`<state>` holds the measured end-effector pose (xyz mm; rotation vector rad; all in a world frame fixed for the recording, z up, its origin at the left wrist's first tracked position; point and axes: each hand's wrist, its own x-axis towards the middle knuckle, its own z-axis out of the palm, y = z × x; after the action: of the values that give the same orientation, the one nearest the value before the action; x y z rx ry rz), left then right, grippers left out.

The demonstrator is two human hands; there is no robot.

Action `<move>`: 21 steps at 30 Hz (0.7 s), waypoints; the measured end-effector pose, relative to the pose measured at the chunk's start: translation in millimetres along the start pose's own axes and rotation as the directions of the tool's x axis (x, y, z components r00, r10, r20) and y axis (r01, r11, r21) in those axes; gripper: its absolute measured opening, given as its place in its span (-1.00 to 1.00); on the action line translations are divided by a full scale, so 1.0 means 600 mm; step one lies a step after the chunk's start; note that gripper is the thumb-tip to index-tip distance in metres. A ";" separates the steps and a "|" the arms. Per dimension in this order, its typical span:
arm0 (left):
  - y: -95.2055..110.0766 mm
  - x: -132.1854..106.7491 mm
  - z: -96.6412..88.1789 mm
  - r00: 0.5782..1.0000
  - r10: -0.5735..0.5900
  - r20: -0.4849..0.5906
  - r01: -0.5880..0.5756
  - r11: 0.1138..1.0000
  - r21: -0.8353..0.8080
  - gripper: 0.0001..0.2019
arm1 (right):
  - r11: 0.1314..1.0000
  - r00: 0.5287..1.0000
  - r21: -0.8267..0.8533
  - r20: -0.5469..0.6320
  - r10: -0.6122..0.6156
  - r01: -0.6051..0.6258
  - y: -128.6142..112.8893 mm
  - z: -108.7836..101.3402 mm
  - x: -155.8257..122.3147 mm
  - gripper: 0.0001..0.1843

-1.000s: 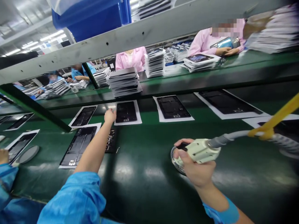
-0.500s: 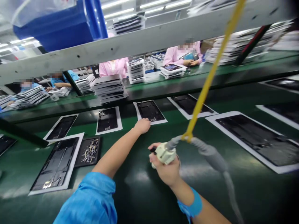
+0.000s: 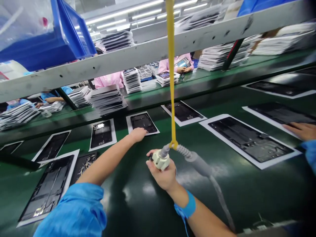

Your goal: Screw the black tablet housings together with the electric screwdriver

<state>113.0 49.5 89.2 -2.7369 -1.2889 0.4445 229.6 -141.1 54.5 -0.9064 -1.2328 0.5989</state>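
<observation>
My left hand reaches far across the green belt and lies with curled fingers on the near edge of a white sheet carrying a dark tablet frame. My right hand is wrapped round a cream electric screwdriver, held upright over the belt. Its grey cable trails to the right and hangs from a yellow strap. A black tray of small screws lies to the left, beside another frame on a sheet.
More frames on white sheets lie along the belt. Another person's hand rests on a sheet at the right edge. Stacks of panels and workers in pink and blue are behind. A grey rail and blue bin hang overhead.
The view has swung right. My left hand stays on the sheet's edge as it travels with the belt. The right hand has lifted the screwdriver upright, off the round holder seen earlier.
</observation>
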 end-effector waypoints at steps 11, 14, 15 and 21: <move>0.153 -0.426 0.049 0.964 0.255 0.080 -0.239 0.956 -0.168 -0.92 | 0.995 0.989 0.101 -0.144 0.042 -0.028 0.015 -0.012 0.034 -0.78; 0.221 -0.477 0.089 0.951 0.305 0.056 -0.285 0.931 -0.229 -0.95 | 0.994 0.989 0.107 -0.143 0.041 -0.026 0.017 -0.007 0.032 -0.77; 0.240 -0.487 0.101 0.948 0.315 0.044 -0.295 0.923 -0.246 -0.95 | 0.994 0.989 0.104 -0.142 0.040 -0.025 0.018 -0.006 0.031 -0.76; 0.299 -0.522 0.129 0.956 0.289 0.055 -0.259 0.914 -0.312 -0.94 | 0.992 0.985 0.117 -0.163 0.066 -0.047 0.017 0.000 0.027 -0.74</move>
<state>34.1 -309.1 50.1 -3.2143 -1.0702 0.4424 234.5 -122.7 54.9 -0.8805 -1.0167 0.6187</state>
